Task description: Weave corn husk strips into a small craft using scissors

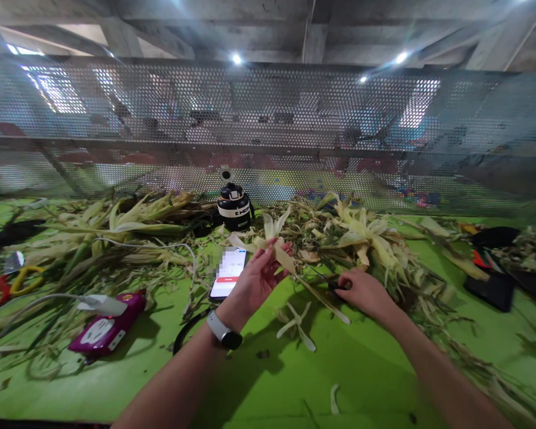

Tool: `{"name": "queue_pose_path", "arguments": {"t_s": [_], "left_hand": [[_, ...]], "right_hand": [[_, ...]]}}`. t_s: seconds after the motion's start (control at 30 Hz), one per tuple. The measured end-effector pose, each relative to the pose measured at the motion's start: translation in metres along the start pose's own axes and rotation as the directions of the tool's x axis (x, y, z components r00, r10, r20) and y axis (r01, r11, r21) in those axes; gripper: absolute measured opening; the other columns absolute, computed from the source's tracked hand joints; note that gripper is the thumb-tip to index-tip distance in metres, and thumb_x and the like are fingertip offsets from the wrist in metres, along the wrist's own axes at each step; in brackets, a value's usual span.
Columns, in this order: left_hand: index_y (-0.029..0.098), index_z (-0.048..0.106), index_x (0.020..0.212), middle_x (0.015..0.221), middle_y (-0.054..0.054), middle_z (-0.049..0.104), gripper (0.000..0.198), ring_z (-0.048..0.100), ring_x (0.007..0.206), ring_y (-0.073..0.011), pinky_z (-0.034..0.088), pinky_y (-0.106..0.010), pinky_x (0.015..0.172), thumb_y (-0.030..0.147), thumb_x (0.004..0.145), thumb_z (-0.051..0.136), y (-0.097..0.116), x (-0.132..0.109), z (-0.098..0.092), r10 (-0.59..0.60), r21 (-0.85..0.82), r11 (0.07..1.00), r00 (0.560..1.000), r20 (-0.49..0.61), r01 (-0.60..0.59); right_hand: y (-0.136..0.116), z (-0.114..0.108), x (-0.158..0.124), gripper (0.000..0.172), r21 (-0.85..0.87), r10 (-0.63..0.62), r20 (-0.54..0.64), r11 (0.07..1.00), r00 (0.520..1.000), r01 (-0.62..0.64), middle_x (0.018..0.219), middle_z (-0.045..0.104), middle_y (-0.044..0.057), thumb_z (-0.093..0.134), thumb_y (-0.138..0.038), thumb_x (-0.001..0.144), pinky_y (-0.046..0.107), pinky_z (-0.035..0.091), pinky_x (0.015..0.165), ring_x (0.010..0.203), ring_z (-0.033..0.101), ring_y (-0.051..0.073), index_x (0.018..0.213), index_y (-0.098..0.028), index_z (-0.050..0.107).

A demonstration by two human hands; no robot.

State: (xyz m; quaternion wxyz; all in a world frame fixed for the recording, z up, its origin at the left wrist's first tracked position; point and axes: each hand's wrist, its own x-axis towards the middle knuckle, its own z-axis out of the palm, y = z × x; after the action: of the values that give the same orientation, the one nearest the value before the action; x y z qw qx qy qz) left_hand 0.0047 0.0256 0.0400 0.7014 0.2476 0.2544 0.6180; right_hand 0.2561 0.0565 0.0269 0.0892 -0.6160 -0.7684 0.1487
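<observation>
My left hand (259,277), wearing a grey-banded watch on the wrist, pinches a piece of pale corn husk (274,226) with several strips spreading out like petals. One long strip slants down to the right from it. Close by on the right, my right hand (361,289) is closed around dark-handled scissors (336,287); a thin blade points left, and much of the tool is hidden by the fingers. On the green table (259,393) below lies a small star-shaped piece of cut husk (297,326).
A lit phone (227,277) lies beyond my left wrist, with a black bottle (234,208) behind it. To the left are a purple power bank (107,328) with a cable and red-yellow scissors (15,285). Husk heaps (375,238) line the perforated metal screen (268,119).
</observation>
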Motion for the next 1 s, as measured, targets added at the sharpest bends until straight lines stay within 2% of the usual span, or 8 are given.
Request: {"name": "queue_pose_path", "arguments": {"t_s": [0.2, 0.33, 0.47, 0.53, 0.6, 0.8, 0.9, 1.0], "left_hand": [[0.028, 0.059, 0.111, 0.107, -0.002, 0.071, 0.023, 0.067, 0.092, -0.017, 0.056, -0.035, 0.077, 0.024, 0.089, 0.056, -0.002, -0.005, 0.002, 0.07, 0.028, 0.997, 0.993, 0.092, -0.073], [0.026, 0.064, 0.108, 0.107, -0.004, 0.071, 0.021, 0.064, 0.104, -0.0192, 0.049, -0.036, 0.09, 0.026, 0.089, 0.055, -0.009, -0.017, 0.008, 0.182, 0.198, 0.947, 0.93, 0.32, -0.253], [0.025, 0.067, 0.111, 0.115, -0.008, 0.068, 0.028, 0.06, 0.11, -0.022, 0.042, -0.04, 0.099, 0.018, 0.09, 0.05, -0.014, -0.033, 0.021, 0.108, 0.497, 0.683, 0.747, 0.656, -0.536], [0.024, 0.067, 0.114, 0.115, -0.01, 0.068, 0.032, 0.06, 0.111, -0.0247, 0.04, -0.043, 0.102, 0.015, 0.087, 0.05, -0.017, -0.039, 0.026, -0.017, 0.523, 0.54, 0.612, 0.791, -0.66], [0.026, 0.069, 0.111, 0.116, -0.01, 0.067, 0.035, 0.059, 0.113, -0.028, 0.036, -0.047, 0.105, 0.013, 0.082, 0.054, -0.019, -0.042, 0.028, -0.095, 0.535, 0.44, 0.555, 0.826, -0.721], [0.033, 0.074, 0.099, 0.133, -0.006, 0.056, 0.036, 0.043, 0.128, -0.033, 0.019, -0.051, 0.112, 0.012, 0.073, 0.061, -0.019, -0.042, 0.022, -0.069, 0.663, 0.313, 0.68, 0.73, -0.68], [0.027, 0.075, 0.097, 0.147, -0.002, 0.04, 0.027, 0.029, 0.136, -0.0318, 0.016, -0.049, 0.113, 0.021, 0.083, 0.053, -0.019, -0.042, 0.019, -0.042, 0.697, 0.464, 0.772, 0.634, -0.547], [0.02, 0.075, 0.079, 0.144, -0.005, 0.044, 0.045, 0.038, 0.131, -0.03, 0.025, -0.047, 0.11, 0.034, 0.093, 0.034, -0.024, -0.041, 0.02, -0.029, 0.672, 0.657, 0.879, 0.476, -0.342]], "right_hand": [[-0.001, -0.007, -0.001, 0.007, 0.096, 0.032, 0.033, 0.995, 0.999, -0.035, 0.064, 0.067, 0.001, 0.066, -0.025, 0.07, 0.024, 0.033, 0.052, 0.062, 0.061, 0.018, 0.075, -0.02, 0.067], [-0.019, -0.007, -0.009, 0.037, 0.352, 0.001, 0.071, 0.936, 0.998, -0.026, 0.073, 0.07, 0.005, 0.048, -0.049, 0.085, 0.023, 0.038, 0.05, 0.058, 0.061, 0.015, 0.087, -0.018, 0.068], [-0.049, 0.004, -0.027, 0.067, 0.895, -0.24, 0.35, 0.37, 0.905, -0.248, 0.072, 0.069, 0.008, 0.039, -0.074, 0.079, 0.022, 0.041, 0.048, 0.06, 0.064, 0.016, 0.079, -0.014, 0.068], [-0.059, 0.008, -0.034, 0.054, 0.932, -0.218, 0.333, 0.225, 0.917, -0.285, 0.076, 0.07, 0.006, 0.056, -0.066, 0.075, 0.023, 0.047, 0.059, 0.069, 0.065, 0.015, 0.08, -0.015, 0.069], [-0.061, 0.009, -0.034, 0.042, 0.945, -0.147, 0.287, 0.203, 0.947, -0.255, 0.078, 0.07, 0.005, 0.071, -0.055, 0.068, 0.025, 0.049, 0.067, 0.075, 0.064, 0.016, 0.08, -0.016, 0.07], [-0.047, 0.0, -0.021, 0.048, 0.888, 0.025, 0.074, 0.454, 0.997, -0.077, 0.045, 0.044, -0.005, 0.064, -0.065, 0.067, 0.022, 0.03, 0.041, 0.041, 0.038, 0.009, 0.072, -0.017, 0.066], [-0.045, -0.001, -0.02, 0.051, 0.889, 0.052, 0.024, 0.456, 0.998, -0.045, 0.044, 0.041, -0.006, 0.064, -0.068, 0.064, 0.022, 0.027, 0.04, 0.039, 0.033, 0.008, 0.071, -0.017, 0.064], [-0.046, 0.001, -0.022, 0.05, 0.863, 0.042, 0.001, 0.504, 0.999, -0.022, 0.049, 0.047, -0.004, 0.066, -0.066, 0.065, 0.022, 0.03, 0.041, 0.041, 0.038, 0.009, 0.077, -0.017, 0.066]]}}
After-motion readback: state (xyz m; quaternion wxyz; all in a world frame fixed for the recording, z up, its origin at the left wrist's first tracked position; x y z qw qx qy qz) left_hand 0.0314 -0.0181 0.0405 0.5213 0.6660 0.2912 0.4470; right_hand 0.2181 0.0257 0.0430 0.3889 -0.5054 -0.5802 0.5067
